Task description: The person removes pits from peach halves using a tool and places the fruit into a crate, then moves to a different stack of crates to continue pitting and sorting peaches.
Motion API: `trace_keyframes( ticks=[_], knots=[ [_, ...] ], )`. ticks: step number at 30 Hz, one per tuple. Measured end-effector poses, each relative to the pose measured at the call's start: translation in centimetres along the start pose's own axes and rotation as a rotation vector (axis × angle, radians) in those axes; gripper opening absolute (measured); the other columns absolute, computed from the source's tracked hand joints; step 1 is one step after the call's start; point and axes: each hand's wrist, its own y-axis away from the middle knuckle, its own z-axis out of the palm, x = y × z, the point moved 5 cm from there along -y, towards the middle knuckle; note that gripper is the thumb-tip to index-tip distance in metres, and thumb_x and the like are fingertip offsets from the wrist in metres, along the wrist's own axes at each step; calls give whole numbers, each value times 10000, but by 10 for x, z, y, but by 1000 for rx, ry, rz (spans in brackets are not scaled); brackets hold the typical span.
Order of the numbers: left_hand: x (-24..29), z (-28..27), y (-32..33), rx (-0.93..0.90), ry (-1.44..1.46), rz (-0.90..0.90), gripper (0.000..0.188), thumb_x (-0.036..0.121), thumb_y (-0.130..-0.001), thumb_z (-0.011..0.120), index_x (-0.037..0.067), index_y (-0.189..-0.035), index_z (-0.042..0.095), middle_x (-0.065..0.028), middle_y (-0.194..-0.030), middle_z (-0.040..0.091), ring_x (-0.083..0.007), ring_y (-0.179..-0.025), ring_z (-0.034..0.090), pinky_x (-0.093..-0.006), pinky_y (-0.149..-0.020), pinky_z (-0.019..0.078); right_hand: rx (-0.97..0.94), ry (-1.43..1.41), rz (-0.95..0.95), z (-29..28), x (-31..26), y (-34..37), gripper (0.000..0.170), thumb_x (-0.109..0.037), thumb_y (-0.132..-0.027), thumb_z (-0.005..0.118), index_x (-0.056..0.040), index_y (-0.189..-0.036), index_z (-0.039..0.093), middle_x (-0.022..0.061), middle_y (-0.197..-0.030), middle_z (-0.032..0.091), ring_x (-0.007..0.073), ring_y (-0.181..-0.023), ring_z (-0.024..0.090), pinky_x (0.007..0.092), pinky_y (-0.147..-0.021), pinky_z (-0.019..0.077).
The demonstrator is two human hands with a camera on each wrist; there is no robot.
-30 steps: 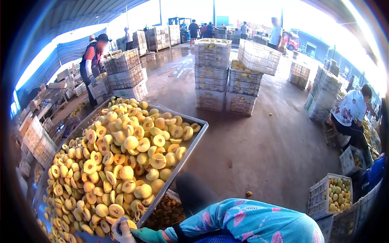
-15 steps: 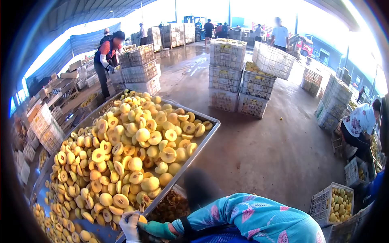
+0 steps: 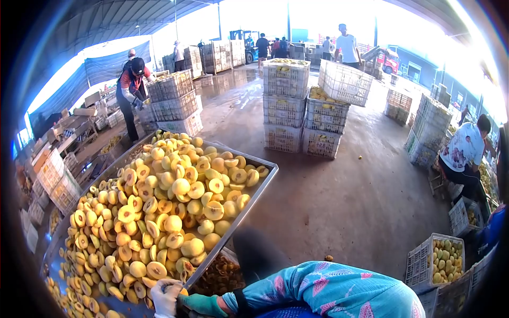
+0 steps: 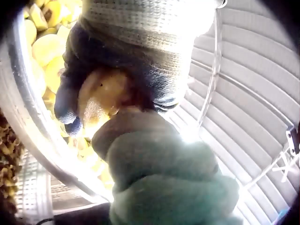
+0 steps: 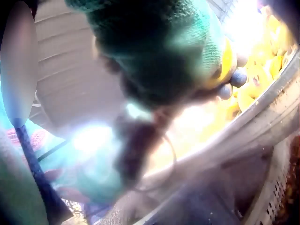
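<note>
Along the right-hand edge of the metal tray (image 3: 248, 205), at its near end: holding a yellow fruit half (image 4: 101, 101) in the white-gloved left hand (image 3: 165, 298), curling the fingers around it. Touching that half with the green-gloved right hand (image 3: 204, 304), with fingers folded; not being able to tell of anything inside them. Across the tray to its far corner: bearing heaped fruit halves (image 3: 154, 212). Below the right-hand edge: showing brown scraps (image 3: 220, 273).

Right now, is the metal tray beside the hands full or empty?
Mostly full: yellow fruit, much of it cut open, lies heaped across the metal tray, though bare metal shows in places.
</note>
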Motion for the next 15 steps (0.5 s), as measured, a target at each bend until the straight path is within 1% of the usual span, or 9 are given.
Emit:
trace_keyframes(
  ticks=[2, 4, 6, 8, 10, 12, 13, 14, 15],
  knots=[
    [4, 3, 6, 21, 56, -4, 115, 94, -786, 626, -14, -823, 636, -98, -759, 650, -156, -689, 613, -275, -677, 506, -28, 13, -47, -2, 3, -7, 528, -658, -888, 349, -160, -753, 459, -7, -480, 413, 112, -314, 378, 262, -265, 299],
    [24, -3, 21, 153, -125, 430, 307, 276, -925, 486, -1, -940, 617, -119, -842, 644, -191, -726, 608, -307, -687, 499, -55, -276, 19, 13, -4, 9, 471, -595, -914, 363, -158, -768, 457, -9, -476, 409, 107, -311, 376, 266, -262, 304],
    [17, -4, 24, 106, -40, 305, 261, 230, -928, 482, 8, -922, 621, -107, -856, 637, -192, -775, 604, -303, -705, 495, -35, -294, 3, 1, 2, -1, 444, -576, -918, 383, -160, -780, 458, -13, -468, 410, 104, -303, 370, 260, -267, 309],
    [-8, 6, 24, -177, 31, -67, 213, 178, -920, 500, 11, -939, 630, -84, -855, 632, -185, -794, 597, -302, -726, 491, -166, -66, 100, -13, 13, 1, 457, -611, -900, 404, -168, -799, 456, -20, -469, 415, 100, -314, 381, 253, -280, 317],
    [-2, 13, 29, -135, 108, -46, 160, 140, -887, 560, 15, -953, 634, -74, -839, 627, -182, -795, 595, -301, -742, 492, -174, -63, 124, -19, 19, -6, 484, -638, -889, 398, -175, -790, 501, -24, -485, 449, 96, -339, 412, 258, -290, 331],
    [-2, 6, 34, 138, 213, 106, 179, 161, -861, 612, 10, -957, 631, -80, -807, 625, -187, -749, 602, -302, -730, 499, -261, -96, -2, -12, 23, 3, 612, -668, -888, 316, -133, -640, 480, 9, -506, 442, 135, -356, 362, 269, -347, 307],
    [-16, 8, 32, 14, 415, -3, 245, 215, -875, 613, -4, -981, 644, -113, -872, 651, -209, -782, 619, -310, -757, 503, -181, -50, 22, -5, 17, 16, 613, -670, -881, 338, -128, -631, 475, 30, -497, 454, 158, -361, 392, 288, -355, 324],
    [-28, 4, 24, 12, 412, -15, 245, 215, -875, 613, -4, -981, 644, -113, -872, 651, -209, -782, 619, -310, -757, 503, -182, -61, 27, -11, 29, 2, 613, -670, -881, 338, -128, -631, 475, 30, -497, 454, 158, -361, 392, 288, -355, 324],
    [-37, 5, 12, -40, 295, 131, 154, 120, -833, 632, -3, -926, 638, -90, -843, 646, -183, -752, 611, -299, -722, 504, -66, 63, -132, -33, 39, -25, 482, -565, -921, 380, -137, -754, 527, 20, -612, 515, 140, -490, 472, 288, -450, 389]
  ],
)
